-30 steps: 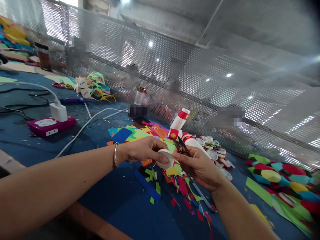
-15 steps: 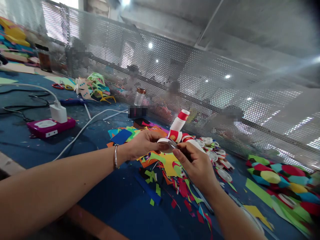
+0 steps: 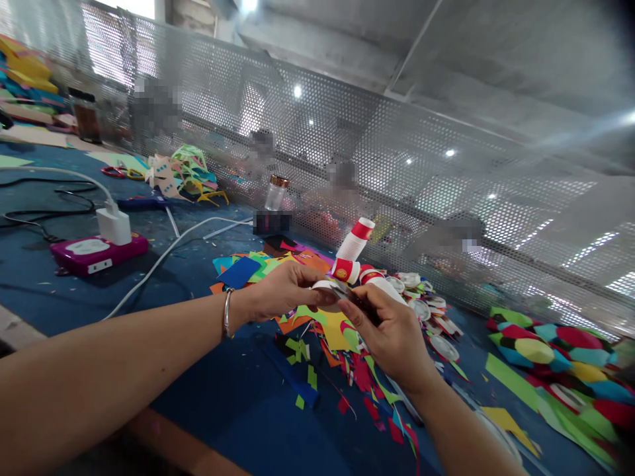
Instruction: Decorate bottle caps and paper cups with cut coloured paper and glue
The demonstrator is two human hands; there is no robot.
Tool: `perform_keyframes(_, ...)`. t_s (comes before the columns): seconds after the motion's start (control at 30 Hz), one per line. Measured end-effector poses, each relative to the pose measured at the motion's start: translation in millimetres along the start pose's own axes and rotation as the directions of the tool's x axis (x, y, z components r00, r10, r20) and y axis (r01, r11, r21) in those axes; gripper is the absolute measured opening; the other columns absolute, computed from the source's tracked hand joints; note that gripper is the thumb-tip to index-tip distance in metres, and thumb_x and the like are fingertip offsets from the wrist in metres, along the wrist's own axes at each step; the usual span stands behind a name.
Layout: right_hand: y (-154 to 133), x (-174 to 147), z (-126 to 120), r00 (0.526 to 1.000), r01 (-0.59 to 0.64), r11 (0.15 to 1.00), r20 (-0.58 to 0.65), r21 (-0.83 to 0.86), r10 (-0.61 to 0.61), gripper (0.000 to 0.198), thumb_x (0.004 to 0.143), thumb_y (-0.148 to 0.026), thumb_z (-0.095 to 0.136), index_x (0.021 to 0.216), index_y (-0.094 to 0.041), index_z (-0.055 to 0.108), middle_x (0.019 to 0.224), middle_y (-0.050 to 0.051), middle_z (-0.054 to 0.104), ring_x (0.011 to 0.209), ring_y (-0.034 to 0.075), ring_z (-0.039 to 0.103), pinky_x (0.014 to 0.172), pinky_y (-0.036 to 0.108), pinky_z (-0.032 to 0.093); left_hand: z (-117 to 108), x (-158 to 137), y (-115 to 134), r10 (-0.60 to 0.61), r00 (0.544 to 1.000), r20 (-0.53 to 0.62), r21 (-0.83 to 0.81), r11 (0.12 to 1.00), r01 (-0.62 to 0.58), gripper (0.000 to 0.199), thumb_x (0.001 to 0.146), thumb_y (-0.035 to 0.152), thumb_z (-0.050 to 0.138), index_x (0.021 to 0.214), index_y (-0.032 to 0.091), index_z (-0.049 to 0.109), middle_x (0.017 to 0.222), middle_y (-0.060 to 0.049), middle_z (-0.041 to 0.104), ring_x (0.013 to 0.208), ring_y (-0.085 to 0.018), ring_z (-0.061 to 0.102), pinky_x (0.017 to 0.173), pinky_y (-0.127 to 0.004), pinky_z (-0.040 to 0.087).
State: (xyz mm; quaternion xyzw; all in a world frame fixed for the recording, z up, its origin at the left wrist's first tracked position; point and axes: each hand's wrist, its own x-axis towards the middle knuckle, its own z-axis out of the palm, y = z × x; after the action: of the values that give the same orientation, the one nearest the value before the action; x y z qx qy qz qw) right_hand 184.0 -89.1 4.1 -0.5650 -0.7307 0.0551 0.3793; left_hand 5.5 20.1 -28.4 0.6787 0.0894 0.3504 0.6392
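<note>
My left hand (image 3: 282,291) pinches a shallow white round piece, like a cut paper cup base (image 3: 325,287), between thumb and fingers. Against its right edge are the grey metal blades of what look like small scissors (image 3: 341,289). My right hand (image 3: 389,327) is closed around them, so their handles are mostly hidden. Just beyond my hands lie red and white paper cups (image 3: 346,270), with a stack of cups (image 3: 355,239) leaning behind. Colored paper scraps (image 3: 337,330) are spread beneath both hands on the blue table (image 3: 213,396).
Cut cup rings (image 3: 444,347) are heaped to the right, near a multicolored paper piece (image 3: 536,350). A magenta power strip (image 3: 99,254) with a white plug and cable sits left. A glass jar (image 3: 276,193) stands before the perforated metal screen (image 3: 307,119). Red-handled scissors (image 3: 114,172) lie far left.
The white round piece has tilted slightly, and the metal blades now lie flatter against its edge. My right hand has shifted slightly left, closer to my left hand.
</note>
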Motion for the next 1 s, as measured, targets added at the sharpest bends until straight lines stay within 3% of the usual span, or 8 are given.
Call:
perform_keyframes(0.6, 9.9, 4.1, -3.3, 0.995, -0.073, 0.995, 0.073, 0.063, 0.068, 0.03, 0.097, -0.044, 0.06, 0.076, -0.022, 0.059, 0.065, -0.003, 0.046, 0.058, 0.013, 0.039, 0.052, 0.028, 0.03, -2.7, 4.1, -5.8, -0.022, 1.0, -0.005, 0.039, 0.999, 0.022, 0.015, 0.077, 0.029, 0.077, 0.086, 0.017, 0.075, 0.079, -0.001, 0.067, 0.074, -0.012, 0.055, 0.071, -0.027, 0.041)
perform_keyframes(0.83, 15.9, 6.0, -3.5, 0.985, -0.174, 0.953, 0.059, 0.248, 0.164, 0.035, 0.096, -0.048, 0.062, 0.074, -0.021, 0.056, 0.059, -0.007, 0.034, 0.054, 0.011, 0.028, 0.049, 0.028, 0.021, -3.8, 3.9, -1.6, -0.001, 1.0, -0.023, 0.054, 0.999, 0.002, 0.014, 0.077, 0.025, 0.076, 0.088, 0.018, 0.074, 0.084, 0.0, 0.067, 0.078, -0.012, 0.056, 0.075, -0.027, 0.042)
perform_keyframes(1.0, 20.3, 7.1, 0.2, 0.966, -0.254, 0.867, 0.059, 0.428, 0.253, 0.035, 0.095, -0.055, 0.059, 0.086, -0.022, 0.056, 0.059, -0.009, 0.032, 0.049, 0.01, 0.022, 0.045, 0.027, 0.017, 0.4, 3.4, -3.2, -0.119, 0.992, -0.043, -0.002, 0.993, 0.12, 0.026, 0.075, 0.027, 0.076, 0.097, 0.015, 0.07, 0.089, -0.002, 0.066, 0.08, -0.014, 0.058, 0.073, -0.028, 0.045)
